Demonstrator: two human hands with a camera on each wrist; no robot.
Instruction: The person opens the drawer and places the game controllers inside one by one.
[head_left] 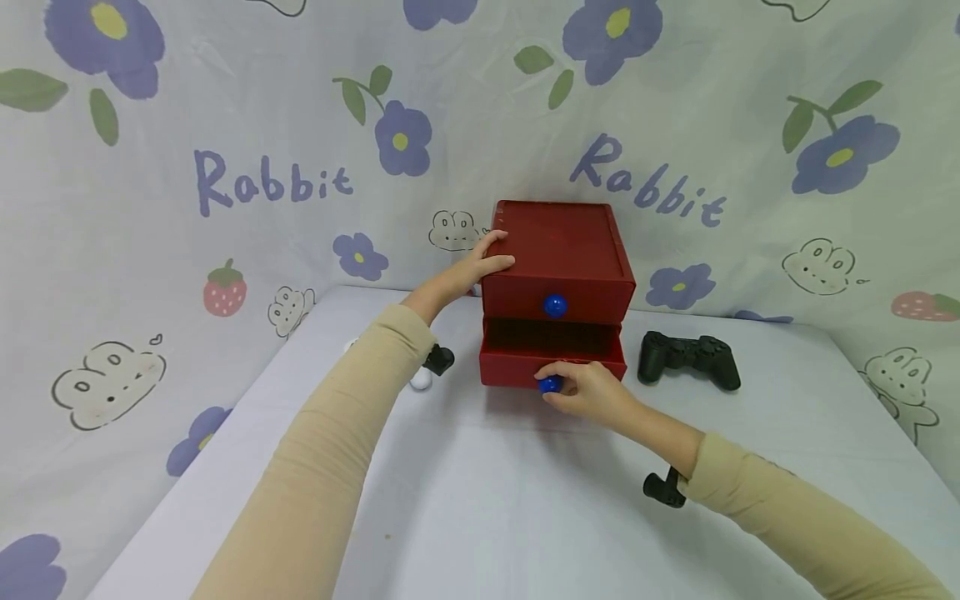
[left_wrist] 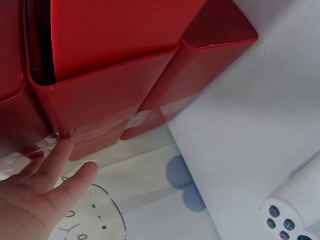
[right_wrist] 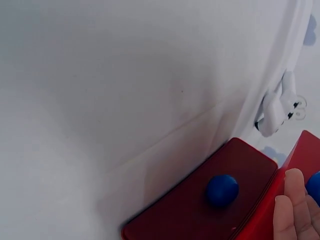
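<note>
Box (head_left: pixel 562 242) with lower drawer (head_left: pixel 508 372) drawn out, hands on its edge and knob

The red box stands toward the back of the white worktop (head_left: pixel 465 517), its front facing the person. It has two drawers, one above the other. The upper drawer (head_left: pixel 517 297) sits in its slot with an upper blue knob (head_left: pixel 555 306) at the middle of its front, and its contents are hidden. The lower drawer sticks out past the front of the box, leaving a gap beneath the upper drawer. Its interior is dark, and what it may hold is too dim to make out.

The right hand (head_left: pixel 596 393) pinches the lower blue knob (head_left: pixel 550 384) in the head view, a finger above it and the thumb below. From the right wrist, only part of that hand shows at the frame edge, next to a blue knob.

The left hand (head_left: pixel 482 260) rests at the left top edge of the box, fingers spread apart. From the left wrist, its fingertips appear close against the red wall.

A black game controller (head_left: pixel 686 354) lies on the worktop, just right of the box. To the left is a white game controller (left_wrist: pixel 287 220), mostly covered by the left sleeve (head_left: pixel 352 408) in the head view; its round buttons show from the left wrist. Behind everything hangs a pale cloth (head_left: pixel 300 83) printed with flowers, strawberries, rabbit faces and the word "Rabbit".
</note>
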